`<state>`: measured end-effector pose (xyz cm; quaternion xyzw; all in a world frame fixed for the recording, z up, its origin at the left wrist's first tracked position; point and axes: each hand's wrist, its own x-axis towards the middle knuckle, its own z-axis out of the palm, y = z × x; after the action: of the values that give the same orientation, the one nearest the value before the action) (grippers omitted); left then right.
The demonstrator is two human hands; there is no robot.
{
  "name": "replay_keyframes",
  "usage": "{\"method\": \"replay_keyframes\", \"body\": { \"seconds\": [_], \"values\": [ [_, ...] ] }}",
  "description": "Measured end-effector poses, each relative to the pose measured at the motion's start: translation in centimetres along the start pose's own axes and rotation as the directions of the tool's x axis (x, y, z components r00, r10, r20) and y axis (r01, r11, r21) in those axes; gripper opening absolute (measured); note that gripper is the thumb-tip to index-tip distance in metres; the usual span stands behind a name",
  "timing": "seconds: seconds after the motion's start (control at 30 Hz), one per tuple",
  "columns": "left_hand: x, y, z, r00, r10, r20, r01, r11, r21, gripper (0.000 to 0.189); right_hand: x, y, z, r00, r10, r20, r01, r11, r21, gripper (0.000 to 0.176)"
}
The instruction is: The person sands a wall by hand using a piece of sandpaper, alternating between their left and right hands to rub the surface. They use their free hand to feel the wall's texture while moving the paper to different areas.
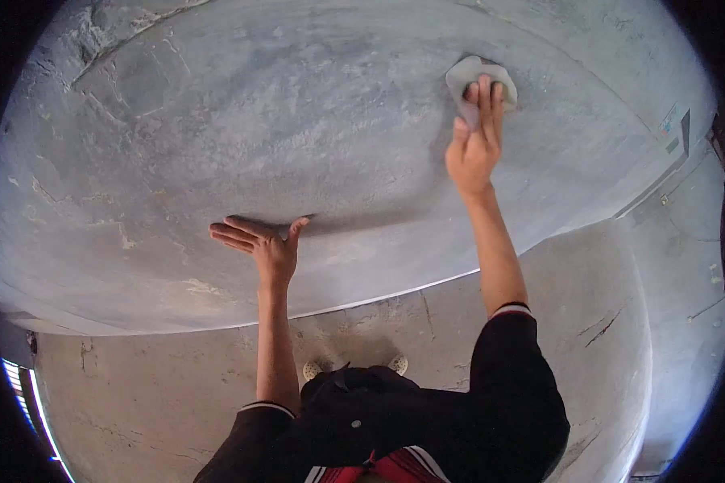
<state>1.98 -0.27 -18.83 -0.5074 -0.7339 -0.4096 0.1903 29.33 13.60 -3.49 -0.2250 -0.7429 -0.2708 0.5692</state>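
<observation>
A grey, patchy wall fills the upper part of the head view. High on the right, my right hand presses a thin, pale sheet against it, fingers stretched over the sheet and part of it folded near the thumb. Lower and to the left, my left hand rests against the wall with its fingers pointing left and the thumb spread away. Nothing is in the left hand. The sheet's underside is hidden.
Below the wall lies a brownish, cracked floor, with my two shoes close to the wall's lower edge. Another grey wall stands at the right. A small label is near the upper right.
</observation>
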Motion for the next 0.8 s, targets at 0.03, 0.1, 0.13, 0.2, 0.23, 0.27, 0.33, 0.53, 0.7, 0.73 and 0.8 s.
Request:
{"method": "replay_keyframes", "body": {
  "seconds": [0.03,0.1,0.13,0.2,0.23,0.27,0.33,0.53,0.7,0.73,0.8],
  "values": [
    [0.0,0.1,-0.1,1.000,0.009,-0.008,-0.009,1.000,0.002,0.130,-1.0,-1.1,0.8,0.999,0.029,0.028,-0.029,1.000,0.002,0.051],
    [0.5,0.1,0.1,0.999,0.020,-0.028,-0.020,1.000,-0.001,0.129,-6.1,-4.2,2.4,0.965,-0.037,0.260,0.032,0.999,0.023,0.050],
    [0.4,0.0,0.2,0.999,0.030,-0.035,-0.030,0.999,-0.017,0.129,-8.7,-5.2,2.4,0.920,-0.227,0.320,0.199,0.973,0.117,0.045],
    [0.4,-0.2,0.2,0.998,0.040,-0.050,-0.042,0.999,-0.031,0.130,-8.8,-5.4,2.2,0.839,-0.414,0.353,0.357,0.909,0.218,0.041],
    [0.5,-0.1,0.3,0.998,0.031,-0.048,-0.032,0.999,-0.020,0.130,-6.3,-4.3,1.7,0.855,-0.373,0.361,0.298,0.922,0.245,0.042],
    [0.3,-0.1,0.2,0.999,0.022,-0.032,-0.023,1.000,-0.006,0.130,-3.9,-3.4,0.9,0.868,-0.322,0.379,0.226,0.934,0.275,0.043],
    [0.6,0.1,0.1,0.999,0.020,-0.043,-0.020,1.000,-0.022,0.130,0.6,-2.3,1.0,0.929,-0.232,0.288,0.183,0.965,0.186,0.045],
    [0.5,0.4,-0.4,0.993,0.042,-0.107,-0.044,0.999,-0.018,0.124,-5.7,-8.4,3.4,0.947,-0.183,0.263,0.091,0.941,0.326,0.051],
    [5.1,-0.5,-3.3,0.853,0.419,-0.312,-0.390,0.908,0.154,0.088,2.6,-3.3,1.4,0.965,-0.228,0.127,0.211,0.969,0.131,0.048],
    [6.6,-0.6,-3.9,0.855,0.416,-0.311,-0.386,0.909,0.154,0.088,3.7,-3.6,1.4,0.965,-0.229,0.129,0.212,0.968,0.135,0.048],
    [9.0,-1.0,-4.5,0.776,0.551,-0.308,-0.473,0.830,0.294,0.077,5.2,-4.9,2.3,0.991,0.014,-0.129,-0.013,1.000,0.012,0.047]
  ]
}}
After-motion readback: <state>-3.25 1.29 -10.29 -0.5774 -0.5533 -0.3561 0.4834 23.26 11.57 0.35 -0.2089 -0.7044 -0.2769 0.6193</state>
